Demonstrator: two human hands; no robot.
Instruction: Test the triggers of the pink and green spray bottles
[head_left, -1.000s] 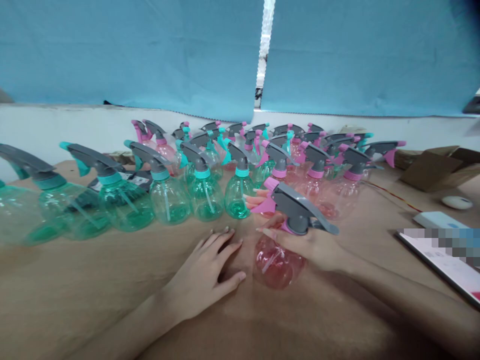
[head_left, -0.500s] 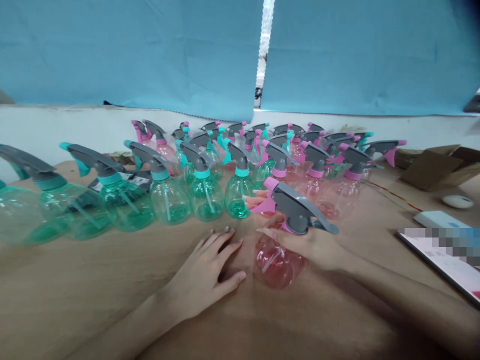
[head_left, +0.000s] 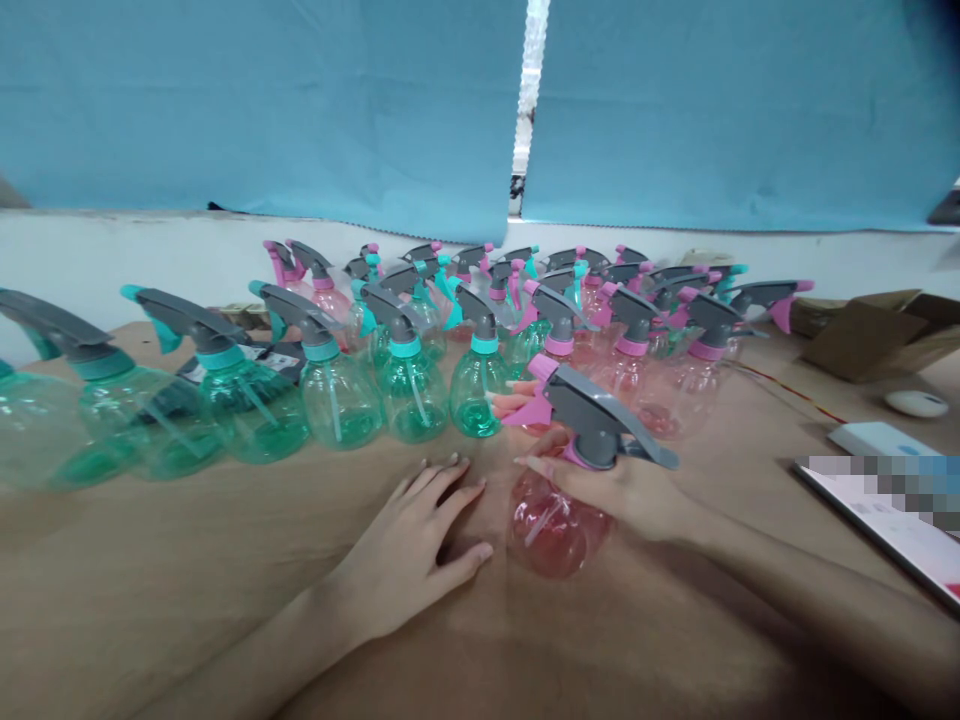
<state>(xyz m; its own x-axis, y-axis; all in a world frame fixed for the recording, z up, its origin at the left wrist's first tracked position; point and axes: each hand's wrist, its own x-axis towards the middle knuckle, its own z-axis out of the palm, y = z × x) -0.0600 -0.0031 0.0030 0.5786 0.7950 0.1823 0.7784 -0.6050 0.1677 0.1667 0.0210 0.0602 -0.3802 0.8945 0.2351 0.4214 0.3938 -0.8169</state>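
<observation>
A pink spray bottle with a grey and pink trigger head tilts in my right hand. My fingers wrap its neck below the head, some of them hidden behind it. My left hand lies on the wooden table, fingers spread and holding nothing, just left of that bottle. Beyond my hands a row of green spray bottles runs to the left. Pink spray bottles stand behind my right hand.
More pink and green bottles crowd the back, by the white wall. At right lie a cardboard box, a white mouse, a white box and a tablet-like screen. Blue curtains hang behind.
</observation>
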